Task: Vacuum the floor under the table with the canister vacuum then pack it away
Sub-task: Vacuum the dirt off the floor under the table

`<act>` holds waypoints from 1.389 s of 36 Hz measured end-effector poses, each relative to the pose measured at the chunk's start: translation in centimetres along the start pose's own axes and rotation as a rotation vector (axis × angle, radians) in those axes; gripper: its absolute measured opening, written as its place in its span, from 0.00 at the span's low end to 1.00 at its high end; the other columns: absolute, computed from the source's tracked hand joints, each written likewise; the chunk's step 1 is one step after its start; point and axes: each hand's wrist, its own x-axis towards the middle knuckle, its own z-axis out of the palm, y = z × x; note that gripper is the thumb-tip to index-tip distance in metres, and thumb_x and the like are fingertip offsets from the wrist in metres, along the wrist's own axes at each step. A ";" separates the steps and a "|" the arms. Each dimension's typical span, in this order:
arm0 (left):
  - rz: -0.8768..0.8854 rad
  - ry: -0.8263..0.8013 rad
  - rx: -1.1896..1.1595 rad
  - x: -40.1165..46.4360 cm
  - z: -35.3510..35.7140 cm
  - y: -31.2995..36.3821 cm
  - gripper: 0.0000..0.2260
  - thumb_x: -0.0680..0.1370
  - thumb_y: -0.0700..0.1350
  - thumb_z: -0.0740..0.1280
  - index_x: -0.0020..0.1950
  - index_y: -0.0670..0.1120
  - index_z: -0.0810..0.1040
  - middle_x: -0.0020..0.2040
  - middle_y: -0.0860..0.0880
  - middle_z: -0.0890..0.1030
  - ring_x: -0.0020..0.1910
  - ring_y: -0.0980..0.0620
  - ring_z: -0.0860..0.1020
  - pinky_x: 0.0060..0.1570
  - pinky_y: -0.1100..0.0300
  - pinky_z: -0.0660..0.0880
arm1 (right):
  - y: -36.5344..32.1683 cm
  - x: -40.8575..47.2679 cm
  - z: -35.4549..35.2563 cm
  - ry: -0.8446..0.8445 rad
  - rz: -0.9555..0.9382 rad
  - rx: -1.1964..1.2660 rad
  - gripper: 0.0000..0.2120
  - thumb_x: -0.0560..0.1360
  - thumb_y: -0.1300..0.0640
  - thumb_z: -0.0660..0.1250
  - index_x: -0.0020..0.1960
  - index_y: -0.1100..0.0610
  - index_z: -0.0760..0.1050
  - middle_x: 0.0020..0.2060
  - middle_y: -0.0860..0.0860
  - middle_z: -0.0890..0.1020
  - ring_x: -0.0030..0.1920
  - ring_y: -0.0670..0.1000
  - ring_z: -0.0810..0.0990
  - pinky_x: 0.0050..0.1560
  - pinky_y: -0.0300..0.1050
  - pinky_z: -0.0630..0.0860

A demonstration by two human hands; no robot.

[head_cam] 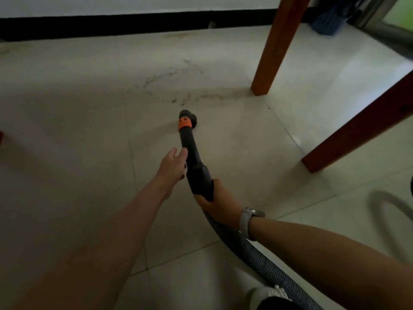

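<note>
A black vacuum wand [192,153] with an orange collar ends in a round black nozzle [188,117] resting on the pale tiled floor. My right hand [218,199] grips the wand's handle where the ribbed grey hose [250,247] joins it. My left hand [173,165] lies flat against the left side of the wand, fingers straight. Dust and debris [178,95] lie scattered on the tiles just beyond the nozzle, in the shadow under the table.
Two brown wooden table legs stand at the right, one [272,45] behind the nozzle and one [357,126] nearer. A black skirting board [111,27] runs along the far wall. A loop of grey hose [393,211] lies at the right edge. A blue object [328,21] sits far right.
</note>
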 end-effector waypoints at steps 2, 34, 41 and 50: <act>-0.020 -0.050 -0.044 0.3 0.3 -0.2 0.25 0.82 0.52 0.56 0.76 0.42 0.59 0.68 0.44 0.71 0.61 0.44 0.75 0.60 0.47 0.75 | 0.5 -0.7 0.6 0.001 0.009 0.031 0.19 0.77 0.52 0.65 0.60 0.62 0.66 0.42 0.53 0.75 0.37 0.51 0.73 0.34 0.42 0.69; -0.339 -0.460 -0.173 -9.3 12.5 -2.0 0.10 0.82 0.42 0.57 0.62 0.41 0.63 0.46 0.42 0.73 0.37 0.43 0.78 0.31 0.52 0.80 | 12.7 -17.5 -3.8 -0.384 0.306 0.425 0.23 0.75 0.43 0.65 0.64 0.54 0.66 0.54 0.55 0.80 0.53 0.53 0.81 0.54 0.47 0.79; -0.377 -0.465 -0.082 -12.7 10.9 -4.8 0.09 0.83 0.45 0.57 0.59 0.41 0.65 0.45 0.42 0.75 0.40 0.45 0.78 0.36 0.53 0.81 | 15.1 -16.3 -6.1 -0.012 0.352 0.340 0.16 0.81 0.50 0.56 0.57 0.63 0.73 0.50 0.60 0.81 0.44 0.53 0.79 0.50 0.50 0.78; -0.391 -0.538 0.057 -14.7 9.4 -6.0 0.17 0.82 0.49 0.58 0.64 0.38 0.68 0.46 0.42 0.80 0.40 0.47 0.83 0.36 0.57 0.79 | 11.1 -8.3 -5.8 -0.029 0.473 0.738 0.24 0.80 0.44 0.56 0.68 0.59 0.66 0.55 0.57 0.78 0.52 0.53 0.77 0.54 0.47 0.74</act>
